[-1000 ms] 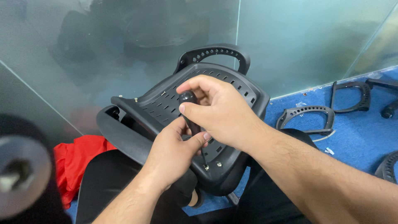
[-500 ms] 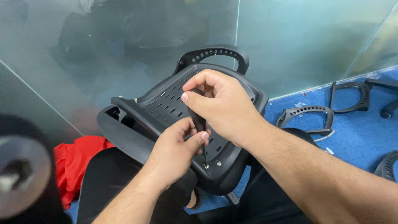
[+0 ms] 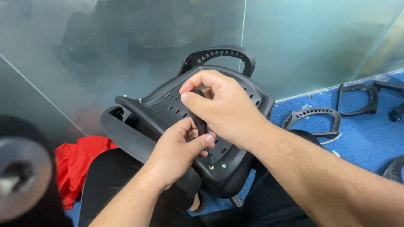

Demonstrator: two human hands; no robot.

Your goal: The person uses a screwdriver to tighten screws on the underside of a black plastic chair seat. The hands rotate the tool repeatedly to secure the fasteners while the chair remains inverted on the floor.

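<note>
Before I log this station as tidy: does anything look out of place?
Yes: loose black armrest loops lie scattered on the blue floor, and a red cloth sits crumpled beside the seat shell.

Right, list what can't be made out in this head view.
- Tip of the black tool: hidden behind the left hand.
- Tool's top end: covered by the right hand.
- Black plastic chair part: its middle lies under both hands.
- Grey round object, lower left: blurred, cut by the edge.
</note>
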